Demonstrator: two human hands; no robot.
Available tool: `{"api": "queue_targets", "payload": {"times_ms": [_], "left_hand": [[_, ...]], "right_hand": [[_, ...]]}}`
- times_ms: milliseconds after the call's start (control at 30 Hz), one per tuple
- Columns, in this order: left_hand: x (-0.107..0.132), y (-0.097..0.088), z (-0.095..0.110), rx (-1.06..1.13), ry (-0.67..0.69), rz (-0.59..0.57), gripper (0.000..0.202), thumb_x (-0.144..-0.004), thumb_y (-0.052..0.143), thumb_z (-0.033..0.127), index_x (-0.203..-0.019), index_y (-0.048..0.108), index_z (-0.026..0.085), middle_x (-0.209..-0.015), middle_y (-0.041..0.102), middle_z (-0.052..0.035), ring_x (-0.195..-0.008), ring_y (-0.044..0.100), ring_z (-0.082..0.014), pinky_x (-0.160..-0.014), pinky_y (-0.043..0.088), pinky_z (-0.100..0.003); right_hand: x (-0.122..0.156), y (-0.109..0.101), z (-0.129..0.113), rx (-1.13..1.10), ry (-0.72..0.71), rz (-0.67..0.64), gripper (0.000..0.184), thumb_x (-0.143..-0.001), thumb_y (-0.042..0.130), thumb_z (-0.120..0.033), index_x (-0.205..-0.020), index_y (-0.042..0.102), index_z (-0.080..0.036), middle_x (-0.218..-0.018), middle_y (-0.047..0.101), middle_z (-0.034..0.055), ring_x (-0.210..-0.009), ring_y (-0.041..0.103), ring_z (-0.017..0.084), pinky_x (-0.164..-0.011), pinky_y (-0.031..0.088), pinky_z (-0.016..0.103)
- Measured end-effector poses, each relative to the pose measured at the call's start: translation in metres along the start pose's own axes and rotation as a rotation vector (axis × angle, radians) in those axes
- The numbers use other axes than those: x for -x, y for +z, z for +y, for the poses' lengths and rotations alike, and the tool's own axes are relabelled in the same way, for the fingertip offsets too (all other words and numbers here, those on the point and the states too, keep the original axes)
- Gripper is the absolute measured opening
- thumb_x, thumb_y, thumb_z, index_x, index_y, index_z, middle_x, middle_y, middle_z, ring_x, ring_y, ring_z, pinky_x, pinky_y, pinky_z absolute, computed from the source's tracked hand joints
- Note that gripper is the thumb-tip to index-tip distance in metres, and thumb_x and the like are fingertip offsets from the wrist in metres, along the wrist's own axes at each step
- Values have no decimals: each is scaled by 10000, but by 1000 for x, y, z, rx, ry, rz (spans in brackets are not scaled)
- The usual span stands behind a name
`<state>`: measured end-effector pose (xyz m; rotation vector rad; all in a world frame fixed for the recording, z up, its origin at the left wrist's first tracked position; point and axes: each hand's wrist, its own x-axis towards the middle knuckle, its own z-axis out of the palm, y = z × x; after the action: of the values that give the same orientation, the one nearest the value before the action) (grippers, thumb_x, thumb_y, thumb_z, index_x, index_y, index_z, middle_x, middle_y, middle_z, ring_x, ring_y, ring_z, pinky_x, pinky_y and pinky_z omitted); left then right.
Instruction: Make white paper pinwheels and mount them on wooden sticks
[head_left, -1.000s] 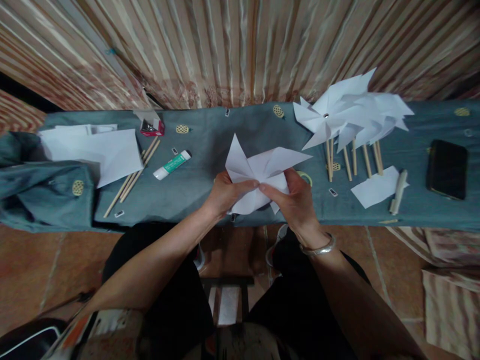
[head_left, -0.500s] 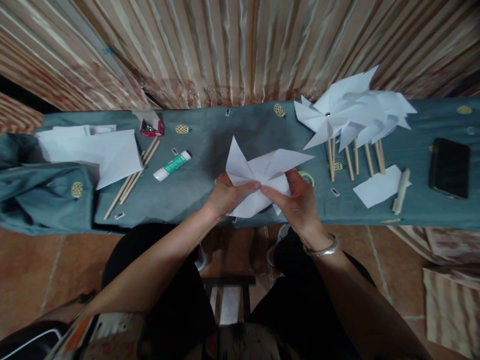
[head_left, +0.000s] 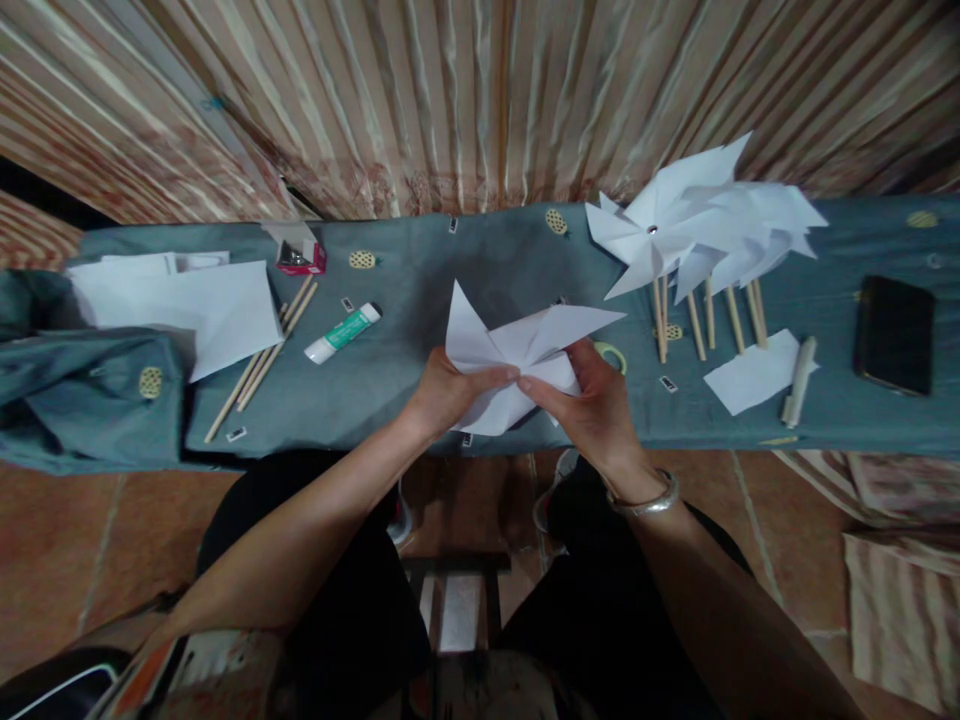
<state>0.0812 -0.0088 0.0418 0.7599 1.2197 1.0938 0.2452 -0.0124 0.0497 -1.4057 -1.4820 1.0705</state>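
Note:
A white paper pinwheel (head_left: 525,340) without a stick is between my two hands, above the front part of the table. My left hand (head_left: 442,390) is closed on its left side, the thumb pressing near the middle. From the right, my right hand (head_left: 596,405) grips it too, and its thumb meets the left one at the centre where the folded points come together. The fingers under the paper are hidden. Just behind my right hand shows a pale green ring-shaped handle (head_left: 613,357), the rest of it covered.
Finished pinwheels (head_left: 690,215) on wooden sticks lie at the back right. Near them are a paper piece (head_left: 750,375), a pen (head_left: 799,382) and a black phone (head_left: 895,335). On the left are a glue stick (head_left: 343,333), wooden sticks (head_left: 262,370), a small red box (head_left: 301,256) and paper sheets (head_left: 180,300).
Both hands stay closed on the pinwheel with thumbs at its centre. Its upper left point has tipped slightly lower and to the left. The whole view has shifted a little.

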Motion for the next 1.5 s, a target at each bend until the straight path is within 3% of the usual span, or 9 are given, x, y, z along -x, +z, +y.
{"api": "queue_targets", "payload": {"times_ms": [167, 333, 467, 933, 1133, 1333, 1500], "left_hand": [[-1, -1, 0, -28, 18, -12, 291, -543, 855, 235, -813, 758, 189, -897, 778, -54, -845, 709, -243, -815, 562, -372], [-2, -4, 3, -96, 56, -34, 270, -537, 860, 244, -781, 757, 194, -865, 778, -51, -853, 709, -260, -817, 560, -383], [-1, -5, 1, -99, 65, -44, 264, -546, 856, 245, -789, 761, 201, -873, 776, -52, -864, 709, -268, -820, 558, -388], [4, -5, -2, 4, -4, -14, 281, -524, 858, 234, -782, 755, 192, -852, 779, -38, -816, 707, -230, -834, 557, -377], [8, -4, -1, -23, -8, -11, 302, -507, 862, 262, -771, 751, 164, -851, 777, -61, -796, 695, -246, -836, 552, -410], [14, 1, -1, -42, 12, -45, 312, -507, 863, 265, -768, 748, 140, -858, 771, -54, -822, 703, -242, -817, 559, -376], [17, 2, -5, -53, 48, -53, 371, -530, 863, 265, -857, 760, 125, -890, 774, -59, -837, 705, -236, -837, 551, -373]], "right_hand": [[0, 2, 0, -20, 16, -5, 385, -678, 776, -370, -998, 649, -198, -929, 741, 42, -855, 681, 233, -738, 548, 346], [0, 6, 3, -183, 52, -23, 380, -671, 796, -375, -969, 650, -189, -919, 744, 48, -843, 685, 225, -776, 554, 365], [0, 6, 6, -148, 31, -8, 328, -680, 784, -362, -928, 658, -188, -884, 746, 45, -827, 682, 222, -772, 551, 367], [-2, 12, 7, -258, 47, -29, 346, -662, 782, -289, -967, 628, -235, -914, 750, 10, -829, 698, 208, -722, 581, 336], [2, 11, 15, -258, 65, -50, 356, -654, 800, -338, -950, 640, -222, -895, 750, 18, -819, 692, 214, -744, 577, 360], [0, 7, 8, -392, 100, -74, 449, -590, 836, -457, -926, 678, -204, -923, 759, 43, -851, 700, 246, -792, 567, 396], [-2, 6, 3, -433, 145, -79, 415, -574, 842, -421, -884, 693, -188, -887, 753, 37, -820, 689, 226, -797, 553, 385]]}}
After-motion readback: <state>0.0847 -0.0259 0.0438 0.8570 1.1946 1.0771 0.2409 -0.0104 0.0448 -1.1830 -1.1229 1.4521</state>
